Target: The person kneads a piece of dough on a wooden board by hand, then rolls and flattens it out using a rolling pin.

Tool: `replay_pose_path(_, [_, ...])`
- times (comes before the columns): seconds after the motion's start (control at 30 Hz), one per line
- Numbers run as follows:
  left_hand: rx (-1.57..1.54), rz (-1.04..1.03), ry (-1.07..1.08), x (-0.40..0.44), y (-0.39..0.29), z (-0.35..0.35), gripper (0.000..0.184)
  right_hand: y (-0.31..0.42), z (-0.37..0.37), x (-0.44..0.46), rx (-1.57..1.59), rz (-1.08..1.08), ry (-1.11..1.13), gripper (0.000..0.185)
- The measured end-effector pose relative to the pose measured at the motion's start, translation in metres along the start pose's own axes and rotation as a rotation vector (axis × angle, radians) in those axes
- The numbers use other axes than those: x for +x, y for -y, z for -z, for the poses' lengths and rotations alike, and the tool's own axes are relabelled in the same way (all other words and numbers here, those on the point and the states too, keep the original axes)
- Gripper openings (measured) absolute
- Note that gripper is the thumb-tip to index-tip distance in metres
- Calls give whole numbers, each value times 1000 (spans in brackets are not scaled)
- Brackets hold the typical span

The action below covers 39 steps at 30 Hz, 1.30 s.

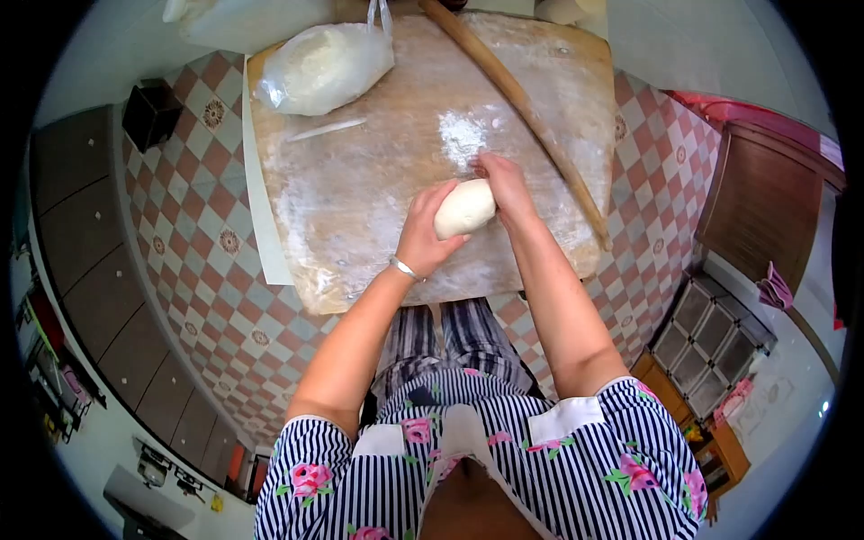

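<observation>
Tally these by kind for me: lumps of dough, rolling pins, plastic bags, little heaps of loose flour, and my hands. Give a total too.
Lump of dough: 1
Rolling pin: 1
Plastic bag: 1
Heap of loose flour: 1
Hands: 2 (left hand, right hand)
Total: 6

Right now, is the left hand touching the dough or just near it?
Touching. The head view shows the left hand cupped against the dough, thumb along its near edge, no gap visible.
</observation>
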<state>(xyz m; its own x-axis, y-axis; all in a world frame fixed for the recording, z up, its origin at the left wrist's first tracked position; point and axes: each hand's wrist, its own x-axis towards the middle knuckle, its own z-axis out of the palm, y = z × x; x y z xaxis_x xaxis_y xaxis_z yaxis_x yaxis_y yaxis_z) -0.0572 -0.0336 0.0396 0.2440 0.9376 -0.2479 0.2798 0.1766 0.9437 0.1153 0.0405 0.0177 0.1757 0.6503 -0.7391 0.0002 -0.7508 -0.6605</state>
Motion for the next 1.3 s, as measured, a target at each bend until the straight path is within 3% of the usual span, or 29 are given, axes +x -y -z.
replay_pose_path(0.03, [40,-7,-7,-1,2,-3,81,4,-3,-13,28,-73,5,36])
replay_pose_path(0.13, [145,-55,-42,-4,18,-14,80,-33,-19,-35,-388,328,-279,35])
replay_pose_path(0.23, [215,-99,-81,-22,44,-13,77,-59,-41,-57,-441,642,-464,29])
replay_pose_path(0.33, [266,-15,-118,-15,48,-12,76,-70,-50,-42,-406,855,-488,25])
replay_pose_path(0.47, [290,211,-242,2,49,-17,75,-50,-63,-11,-557,909,-498,23])
replay_pose_path(0.83, [232,442,-603,37,44,-34,67,-13,-95,24,-903,669,-431,21])
replay_pose_path(0.87, [141,483,-563,41,45,-32,72,-5,-94,24,-971,623,-384,29])
replay_pose_path(0.97, [-92,332,-417,31,83,-26,82,3,-92,27,-992,648,-240,36])
replay_pose_path(1.0, [-193,375,-313,18,66,-15,86,31,-81,4,-936,503,-70,40])
replay_pose_path(1.03, [-287,426,-210,5,48,-4,90,32,-69,-7,-916,487,-25,39])
replay_pose_path(1.1, [1,224,-137,-30,37,-4,89,22,-48,-32,-883,430,58,38])
replay_pose_path(1.2, [165,168,-237,-48,29,-18,84,-24,-47,-63,-807,650,-175,39])
replay_pose_path(1.3, [313,112,-305,-46,40,-25,81,-56,-46,-62,-545,837,-272,35])
